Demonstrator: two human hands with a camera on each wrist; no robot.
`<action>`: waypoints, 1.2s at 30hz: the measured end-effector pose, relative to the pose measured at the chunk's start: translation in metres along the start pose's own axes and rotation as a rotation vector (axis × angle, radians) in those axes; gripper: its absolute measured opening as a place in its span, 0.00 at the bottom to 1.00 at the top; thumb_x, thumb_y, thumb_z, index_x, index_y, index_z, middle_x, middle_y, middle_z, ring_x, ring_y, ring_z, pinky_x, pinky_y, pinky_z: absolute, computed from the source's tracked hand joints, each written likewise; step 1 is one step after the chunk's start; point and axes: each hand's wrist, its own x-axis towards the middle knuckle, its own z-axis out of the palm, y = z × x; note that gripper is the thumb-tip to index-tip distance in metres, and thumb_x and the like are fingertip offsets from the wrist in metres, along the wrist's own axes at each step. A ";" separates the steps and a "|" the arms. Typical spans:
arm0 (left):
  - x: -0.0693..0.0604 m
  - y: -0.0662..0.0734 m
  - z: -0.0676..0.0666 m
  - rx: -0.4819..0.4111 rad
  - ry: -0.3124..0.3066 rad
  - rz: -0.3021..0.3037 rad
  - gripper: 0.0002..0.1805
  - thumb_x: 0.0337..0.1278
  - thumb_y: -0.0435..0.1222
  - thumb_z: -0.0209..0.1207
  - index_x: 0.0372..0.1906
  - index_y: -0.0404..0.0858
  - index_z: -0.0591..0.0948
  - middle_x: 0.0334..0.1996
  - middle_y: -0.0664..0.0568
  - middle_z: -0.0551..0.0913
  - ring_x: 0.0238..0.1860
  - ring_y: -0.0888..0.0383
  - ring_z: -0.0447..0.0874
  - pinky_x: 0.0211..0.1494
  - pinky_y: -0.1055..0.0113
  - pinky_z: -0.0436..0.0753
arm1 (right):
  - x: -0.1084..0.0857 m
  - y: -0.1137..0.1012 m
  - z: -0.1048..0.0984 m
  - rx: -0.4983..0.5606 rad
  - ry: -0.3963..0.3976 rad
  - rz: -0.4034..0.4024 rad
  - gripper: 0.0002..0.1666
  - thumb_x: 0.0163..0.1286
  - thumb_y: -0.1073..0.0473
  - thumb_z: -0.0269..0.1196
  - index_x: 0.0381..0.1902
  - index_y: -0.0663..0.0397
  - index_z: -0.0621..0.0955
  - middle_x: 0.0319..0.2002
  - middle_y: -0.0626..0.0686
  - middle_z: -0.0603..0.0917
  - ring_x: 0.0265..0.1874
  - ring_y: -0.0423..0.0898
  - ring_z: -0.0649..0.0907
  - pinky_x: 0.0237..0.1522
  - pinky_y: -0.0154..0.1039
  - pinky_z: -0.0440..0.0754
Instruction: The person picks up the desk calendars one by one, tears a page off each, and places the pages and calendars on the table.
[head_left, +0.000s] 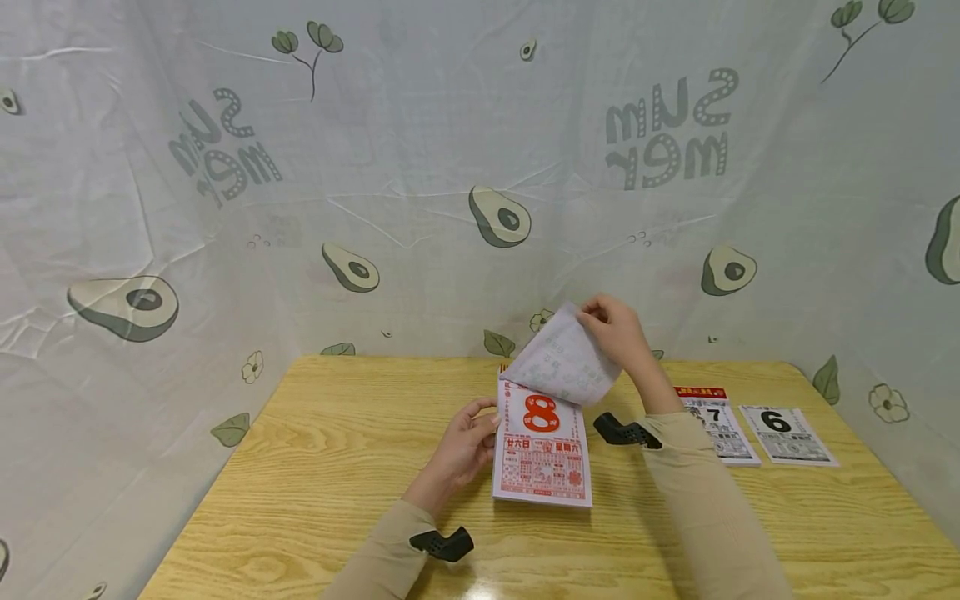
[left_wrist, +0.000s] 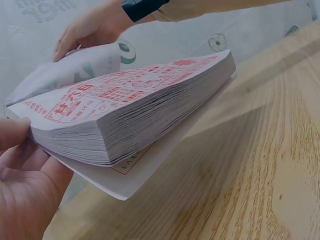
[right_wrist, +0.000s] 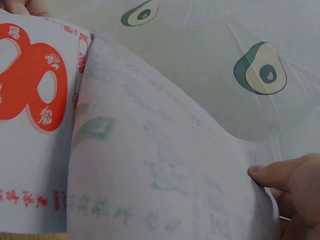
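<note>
A thick tear-off calendar (head_left: 543, 467) shows a page with a large red 8. My left hand (head_left: 467, 446) grips its left edge, thumb on top and fingers underneath, and holds it tilted off the table, as the left wrist view shows. Above it, my right hand (head_left: 611, 329) pinches the corner of a thin calendar sheet (right_wrist: 165, 145), lifted and folded back so that its pale underside with faint green print shows. That sheet still meets the calendar near the top left. The calendar's backing card (left_wrist: 135, 175) sticks out under the page block.
To the right on the wooden table (head_left: 360, 450) lie a calendar with a red header and a black 7 (head_left: 723, 429), partly behind the right sleeve, and a loose sheet with a black 6 (head_left: 787, 435). A cloth with avocado prints (head_left: 420, 208) hangs behind the table.
</note>
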 end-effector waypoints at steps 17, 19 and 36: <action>0.001 0.001 0.000 -0.039 0.020 0.029 0.12 0.74 0.30 0.45 0.57 0.39 0.69 0.40 0.56 0.86 0.36 0.62 0.87 0.39 0.68 0.84 | -0.006 0.013 0.003 0.048 0.007 0.076 0.14 0.74 0.58 0.56 0.46 0.64 0.79 0.38 0.63 0.82 0.35 0.50 0.76 0.38 0.40 0.72; 0.001 0.001 0.000 -0.039 0.020 0.029 0.12 0.74 0.30 0.45 0.57 0.39 0.69 0.40 0.56 0.86 0.37 0.62 0.87 0.40 0.67 0.84 | -0.006 0.014 0.003 0.054 0.010 0.077 0.14 0.74 0.58 0.56 0.47 0.64 0.79 0.38 0.63 0.82 0.35 0.50 0.76 0.39 0.40 0.72; 0.004 -0.003 -0.004 -0.083 0.070 0.066 0.10 0.74 0.31 0.46 0.53 0.43 0.71 0.39 0.57 0.87 0.36 0.62 0.87 0.39 0.68 0.84 | -0.007 0.019 0.006 0.090 0.033 0.129 0.15 0.74 0.57 0.56 0.47 0.65 0.79 0.40 0.64 0.82 0.35 0.49 0.77 0.38 0.38 0.73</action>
